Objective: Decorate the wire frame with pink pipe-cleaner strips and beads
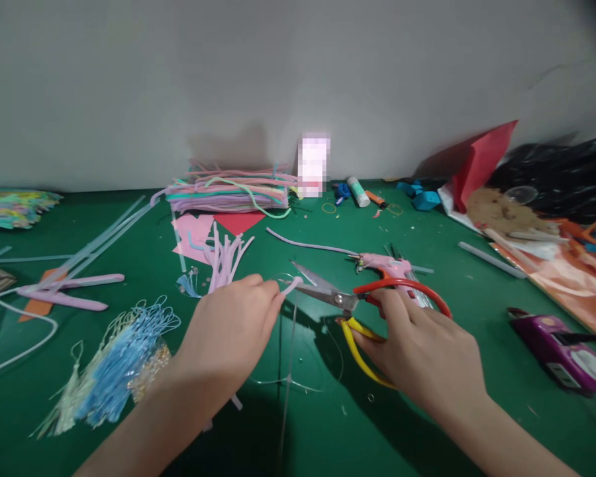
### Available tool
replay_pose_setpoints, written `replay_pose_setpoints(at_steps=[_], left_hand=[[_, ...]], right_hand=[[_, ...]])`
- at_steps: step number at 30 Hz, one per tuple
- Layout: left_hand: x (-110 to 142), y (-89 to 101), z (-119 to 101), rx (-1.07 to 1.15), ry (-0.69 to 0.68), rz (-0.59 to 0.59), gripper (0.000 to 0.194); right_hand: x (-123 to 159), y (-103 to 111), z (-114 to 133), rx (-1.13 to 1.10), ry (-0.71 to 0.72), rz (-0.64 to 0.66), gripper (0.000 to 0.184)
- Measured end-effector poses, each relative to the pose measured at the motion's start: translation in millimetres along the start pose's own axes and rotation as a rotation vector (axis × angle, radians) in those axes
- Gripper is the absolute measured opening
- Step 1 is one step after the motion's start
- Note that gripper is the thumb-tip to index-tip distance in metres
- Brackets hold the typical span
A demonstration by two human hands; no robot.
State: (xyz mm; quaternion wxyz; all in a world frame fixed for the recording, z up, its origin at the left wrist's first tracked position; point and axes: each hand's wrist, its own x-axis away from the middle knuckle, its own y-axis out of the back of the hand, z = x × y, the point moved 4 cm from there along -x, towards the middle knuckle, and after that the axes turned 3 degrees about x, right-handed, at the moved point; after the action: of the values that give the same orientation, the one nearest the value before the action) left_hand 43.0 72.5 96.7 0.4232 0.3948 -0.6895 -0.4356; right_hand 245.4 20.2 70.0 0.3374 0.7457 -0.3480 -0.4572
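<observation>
My left hand point(238, 324) is closed on a lilac pipe cleaner point(293, 286), whose short end pokes out past the fingertips. Beside that end are the parted blades of the scissors point(335, 298), with one red and one yellow handle loop. My right hand point(422, 344) grips these scissors, fingers through the loops. Several cut lilac pipe cleaners point(223, 255) fan out behind my left hand, which hides their lower ends. A pink glue gun point(387, 265) lies behind the scissors, partly covered by them. One long lilac pipe cleaner point(308, 245) lies left of the glue gun.
Bundled pastel pipe cleaners point(233, 192) lie along the wall. At left are blue tassels point(116, 371) and clear glue sticks point(102, 242). A purple device point(561, 351) sits at right, near orange sheets point(556, 285) and a black plastic bag point(566, 172). A glue stick tube point(358, 192) lies at the back.
</observation>
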Motion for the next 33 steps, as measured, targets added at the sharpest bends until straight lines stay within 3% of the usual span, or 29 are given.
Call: replay_pose_setpoints(at_steps=[15, 27, 33], left_hand=[[0, -0.5, 0, 0.026, -0.020, -0.011, 0.035], [-1, 0.7, 1, 0.013, -0.011, -0.013, 0.035], [-2, 2.9, 1, -0.007, 0.002, -0.021, 0.032]], right_hand=[[3, 0, -1, 0.038, -0.022, -0.086, 0.024], [4, -6, -2, 0.005, 0.005, -0.034, 0.025], [-1, -14, 0, -0.024, 0.114, 0.000, 0.020]])
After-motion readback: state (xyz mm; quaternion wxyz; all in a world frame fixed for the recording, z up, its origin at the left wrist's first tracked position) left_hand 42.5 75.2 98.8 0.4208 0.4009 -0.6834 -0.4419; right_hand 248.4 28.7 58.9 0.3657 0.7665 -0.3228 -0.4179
